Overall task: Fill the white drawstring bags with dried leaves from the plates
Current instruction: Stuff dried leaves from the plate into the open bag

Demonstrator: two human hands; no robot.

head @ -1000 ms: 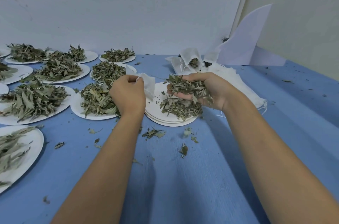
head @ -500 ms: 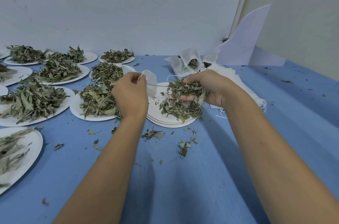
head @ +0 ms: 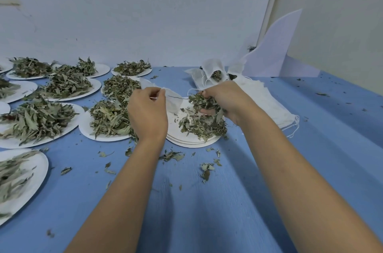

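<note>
My left hand (head: pixel 147 114) pinches the rim of a small white drawstring bag (head: pixel 173 102) and holds it above the middle stack of white plates (head: pixel 187 142). My right hand (head: pixel 226 99) grips a handful of dried leaves (head: pixel 204 102) just right of the bag's mouth, above the leaf pile (head: pixel 204 125) on that stack. A thin drawstring runs between the bag and the right hand.
Several white plates heaped with dried leaves (head: pixel 112 120) cover the blue table's left side. A pile of flat white bags (head: pixel 269 105) lies at the right, with a leaf-filled bag (head: pixel 215 73) behind it. Loose leaf bits (head: pixel 206 170) lie scattered near the front.
My right hand has closed over the leaves and moved left toward the bag. My left hand has shifted slightly right, keeping its hold on the bag. A few bits fell onto the table.
</note>
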